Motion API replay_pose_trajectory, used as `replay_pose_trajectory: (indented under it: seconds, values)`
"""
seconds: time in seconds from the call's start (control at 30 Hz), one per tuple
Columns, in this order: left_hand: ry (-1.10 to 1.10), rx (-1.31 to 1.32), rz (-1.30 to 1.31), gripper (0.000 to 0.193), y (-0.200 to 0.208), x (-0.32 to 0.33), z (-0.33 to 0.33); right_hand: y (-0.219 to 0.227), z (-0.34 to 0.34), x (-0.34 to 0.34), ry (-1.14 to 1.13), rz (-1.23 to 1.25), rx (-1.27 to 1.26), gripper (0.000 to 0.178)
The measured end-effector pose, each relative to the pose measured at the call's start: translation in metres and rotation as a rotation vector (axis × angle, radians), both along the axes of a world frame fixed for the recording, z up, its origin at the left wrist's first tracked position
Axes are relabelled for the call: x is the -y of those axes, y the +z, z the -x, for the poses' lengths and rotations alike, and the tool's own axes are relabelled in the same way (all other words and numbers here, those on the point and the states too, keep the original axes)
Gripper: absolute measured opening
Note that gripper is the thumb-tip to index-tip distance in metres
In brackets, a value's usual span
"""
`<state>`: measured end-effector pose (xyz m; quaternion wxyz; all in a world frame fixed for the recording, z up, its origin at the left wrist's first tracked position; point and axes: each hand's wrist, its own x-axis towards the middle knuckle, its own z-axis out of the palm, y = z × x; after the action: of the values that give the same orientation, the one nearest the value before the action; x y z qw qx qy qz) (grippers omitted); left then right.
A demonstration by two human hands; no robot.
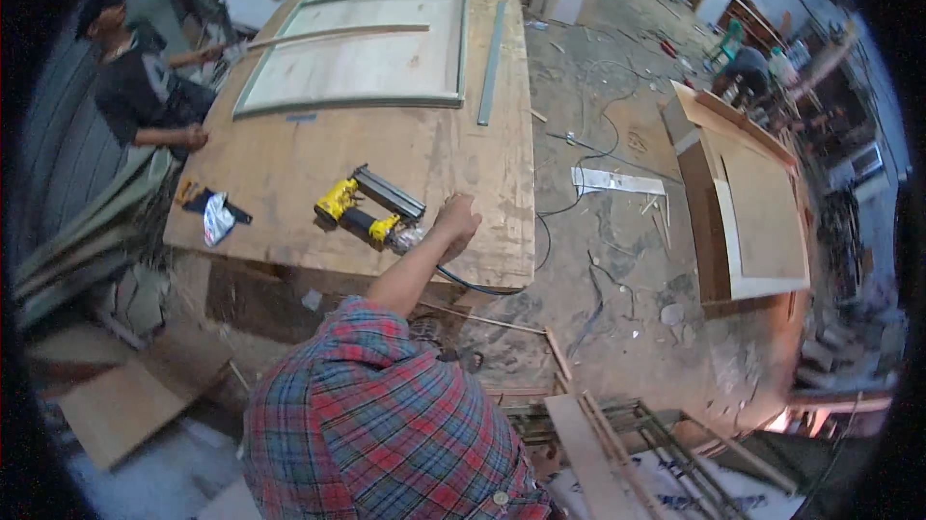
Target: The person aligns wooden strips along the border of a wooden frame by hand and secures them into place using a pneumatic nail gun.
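Note:
My left hand (460, 221) is above the near right part of a large plywood sheet on the worktable (386, 158). Its fingers are curled closed, and I cannot make out whether anything is inside them. Just left of the wrist lies a yellow and black nail gun (359, 214) on its side. My forearm passes close to its handle end, where a black air hose (473, 286) runs off the table's near edge. A hand saw (224, 206) lies at the near left corner, with a crumpled white and silver packet (219, 221) over it. My right hand is not in view.
A co-worker (145, 86) stands left, one hand at a thin wooden strip (338, 34) across a pale framed panel (362, 62). A grey-green strip (492, 62) lies beside it. Right stands a wooden cabinet (743, 202); hoses (617, 149) and offcuts litter the floor. Wood lengths (617, 452) lie near.

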<state>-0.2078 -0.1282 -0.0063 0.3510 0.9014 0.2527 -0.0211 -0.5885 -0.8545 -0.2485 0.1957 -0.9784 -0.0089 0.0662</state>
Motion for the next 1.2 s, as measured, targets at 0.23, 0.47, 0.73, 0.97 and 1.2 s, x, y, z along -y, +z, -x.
replay_pose_trajectory:
  seconds: [0.23, 0.47, 0.73, 0.97, 1.2]
  values:
    - [0.105, 0.026, -0.471, 0.051, -0.024, 0.035, 0.012, 0.044, -0.073, -0.045, -0.317, -0.195, -0.289, 0.029]
    - [0.554, 0.268, -0.535, 0.011, -0.027, 0.036, -0.035, 0.073, -0.299, 0.014, -0.360, -0.331, -0.462, 0.032]
    - [0.780, 0.110, -0.660, 0.021, -0.036, 0.024, -0.028, 0.072, -0.535, 0.058, -0.034, -0.199, -0.721, 0.037]
    - [1.141, -0.017, -0.690, 0.037, -0.063, 0.027, -0.073, 0.088, -0.812, 0.035, -0.097, -0.440, -0.841, 0.037]
    - [1.160, -0.019, -0.651, 0.038, -0.068, 0.014, -0.058, 0.059, -0.935, -0.269, 0.172, -0.551, -0.616, 0.035]
